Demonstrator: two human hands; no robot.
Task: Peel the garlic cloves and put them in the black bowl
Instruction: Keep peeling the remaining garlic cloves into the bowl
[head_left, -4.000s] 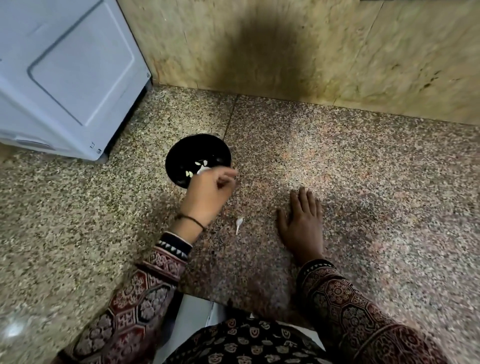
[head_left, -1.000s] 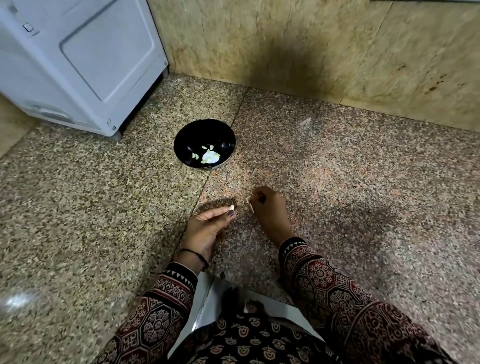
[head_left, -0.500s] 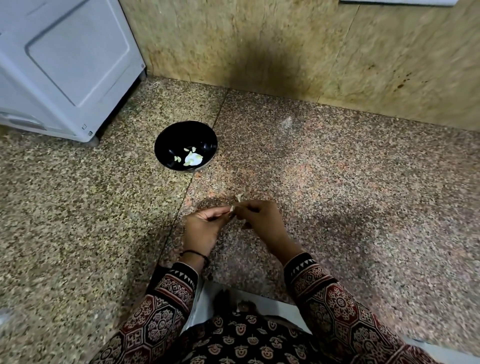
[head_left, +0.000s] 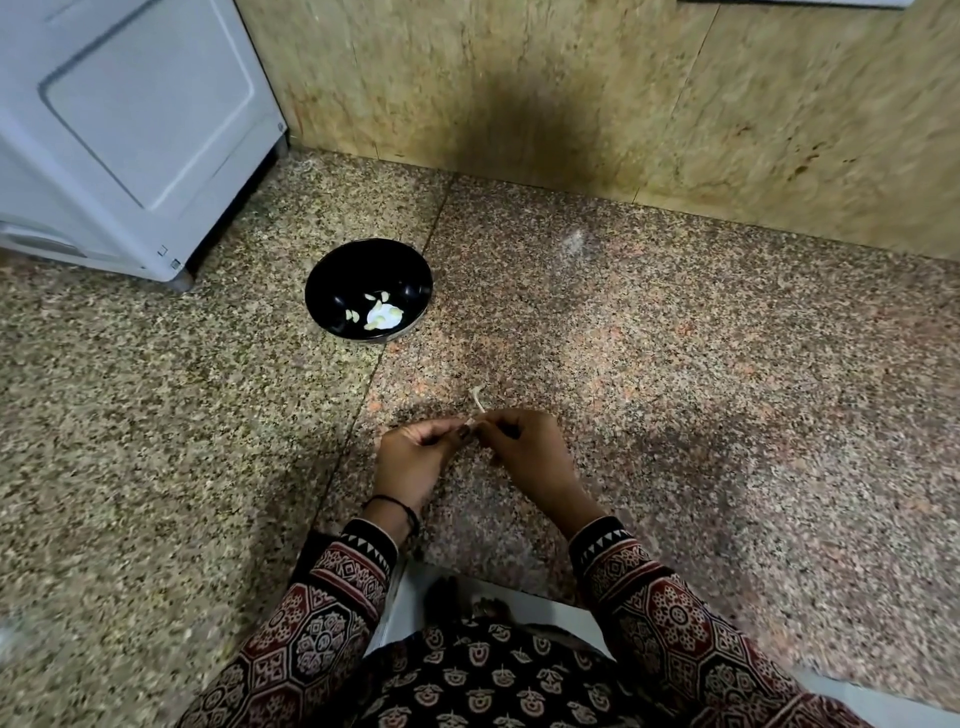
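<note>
Over granite (head_left: 675, 364), left hand (head_left: 413, 457) and right hand (head_left: 530, 452) seemingly pinch garlic clove (head_left: 471, 420).

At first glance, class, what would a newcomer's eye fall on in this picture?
The left hand and right hand meet low in the middle, pinching a garlic clove between them. Beyond them, to the left, the black bowl stands on the speckled stone surface with peeled cloves inside.

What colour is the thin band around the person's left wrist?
Black: a thin band next to the patterned sleeve cuff, shown best in the head view.
</note>
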